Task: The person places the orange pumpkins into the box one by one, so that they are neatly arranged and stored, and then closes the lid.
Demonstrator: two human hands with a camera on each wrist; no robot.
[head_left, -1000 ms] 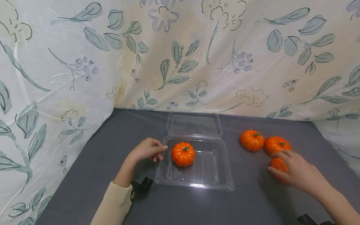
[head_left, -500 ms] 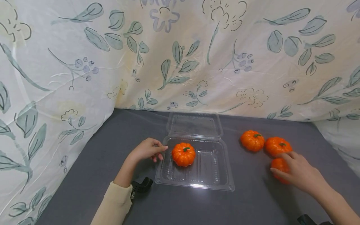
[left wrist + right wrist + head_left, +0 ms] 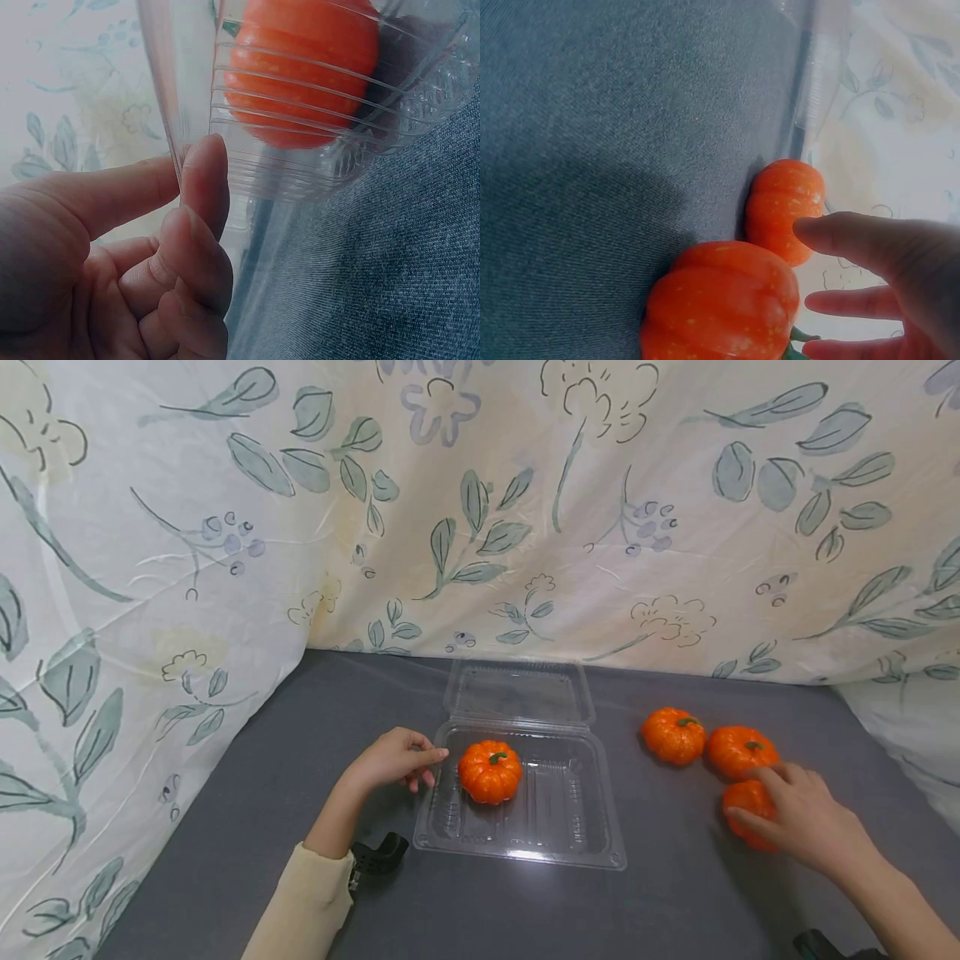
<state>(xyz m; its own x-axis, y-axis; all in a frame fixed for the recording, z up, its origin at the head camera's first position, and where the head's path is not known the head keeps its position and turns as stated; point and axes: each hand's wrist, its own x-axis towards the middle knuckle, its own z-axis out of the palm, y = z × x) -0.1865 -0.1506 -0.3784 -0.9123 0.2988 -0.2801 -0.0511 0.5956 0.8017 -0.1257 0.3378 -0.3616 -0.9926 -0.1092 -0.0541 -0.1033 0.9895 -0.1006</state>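
Note:
My left hand (image 3: 397, 758) pinches the left rim of a clear plastic clamshell container (image 3: 555, 852) between thumb and index finger, as the left wrist view shows. Inside the container, on its left side, sits one small orange pumpkin (image 3: 489, 772) with a green stem. On the right, my right hand (image 3: 806, 818) hovers at the nearest loose pumpkin (image 3: 747, 814) and partly covers it. In the right wrist view its thumb and fingers are spread beside that near pumpkin (image 3: 720, 300), with a visible gap. Two more pumpkins, a middle one (image 3: 742, 750) and a left one (image 3: 672, 735), lie behind.
The container's lid (image 3: 517, 693) lies folded back toward the floral curtain (image 3: 480, 568). Dark grey cloth (image 3: 667, 893) covers the table. A black wrist mount (image 3: 381, 853) sits under my left wrist, and another (image 3: 817, 945) shows at the bottom right.
My right hand has drifted slightly right, so more of the nearest pumpkin shows. My left hand and the container have stayed put.

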